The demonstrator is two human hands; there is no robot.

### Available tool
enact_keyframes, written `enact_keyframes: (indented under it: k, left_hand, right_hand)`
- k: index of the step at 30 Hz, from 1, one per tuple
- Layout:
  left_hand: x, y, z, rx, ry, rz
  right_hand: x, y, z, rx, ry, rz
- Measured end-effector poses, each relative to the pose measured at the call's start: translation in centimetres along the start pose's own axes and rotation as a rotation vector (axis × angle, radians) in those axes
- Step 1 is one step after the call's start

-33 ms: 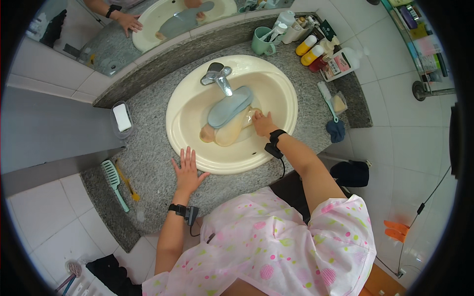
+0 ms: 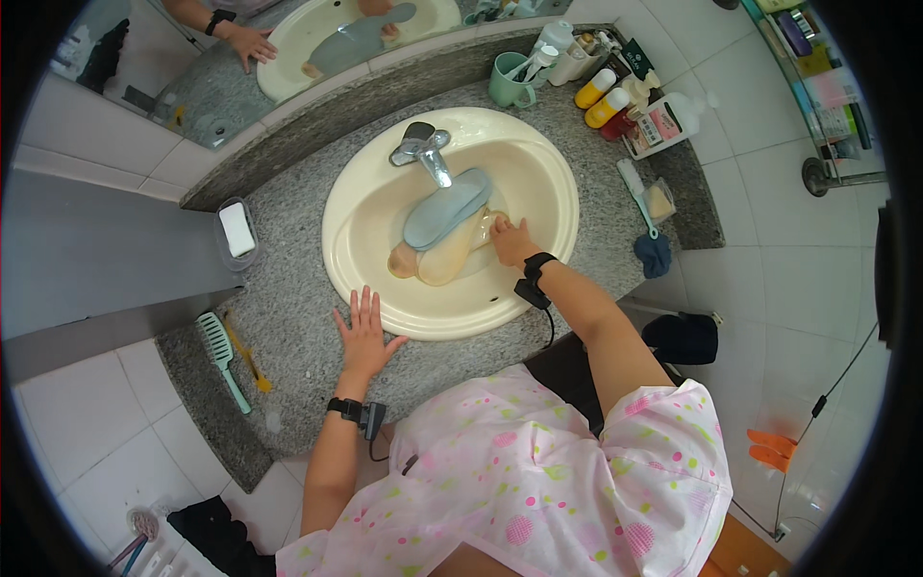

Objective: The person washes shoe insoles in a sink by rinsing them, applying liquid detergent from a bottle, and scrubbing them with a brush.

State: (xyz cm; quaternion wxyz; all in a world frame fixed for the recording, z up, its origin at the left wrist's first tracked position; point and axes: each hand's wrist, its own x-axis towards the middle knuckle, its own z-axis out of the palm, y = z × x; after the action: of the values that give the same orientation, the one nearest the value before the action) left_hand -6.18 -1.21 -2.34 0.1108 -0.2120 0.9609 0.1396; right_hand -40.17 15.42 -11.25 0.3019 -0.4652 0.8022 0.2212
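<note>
In the cream sink (image 2: 351, 207) lies a pale blue, sole-shaped piece (image 2: 447, 212), tilted under the tap (image 2: 435, 159). Beside and partly below it is a beige sandal (image 2: 447, 260) with a clear strap. A tan rounded end (image 2: 403, 260) pokes out from beneath the blue piece; what it belongs to is hidden. My right hand (image 2: 512, 242) reaches into the basin, fingers curled at the clear strap of the beige sandal. Spread flat, my left hand (image 2: 364, 335) rests on the basin's front left rim and the counter, holding nothing.
A green mug (image 2: 511, 82) and several bottles (image 2: 615, 96) stand at the back right. A brush (image 2: 637, 197) lies at the right counter edge. To the left are a soap dish (image 2: 236, 233) and a green hairbrush (image 2: 222, 358). A mirror (image 2: 212, 72) runs along the back.
</note>
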Motion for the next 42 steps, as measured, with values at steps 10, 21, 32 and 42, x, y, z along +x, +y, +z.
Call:
enact_keyframes:
  k: [10, 21, 32, 42]
  left_hand:
    - [-0.1, -0.1, 0.2, -0.004, 0.001, 0.005]
    - [0.0, 0.1, -0.2, 0.005, -0.024, -0.008]
    - [-0.1, -0.2, 0.3, 0.005, 0.001, -0.002]
    - [0.0, -0.2, 0.2, 0.003, 0.004, -0.002]
  right_hand:
    - [0.3, -0.2, 0.6, 0.041, 0.043, 0.013]
    - [0.6, -0.7, 0.5, -0.003, -0.009, 0.026]
    - [0.5, -1.0, 0.5, -0.016, 0.002, 0.036]
    - [0.4, -1.1, 0.1, 0.014, -0.01, 0.043]
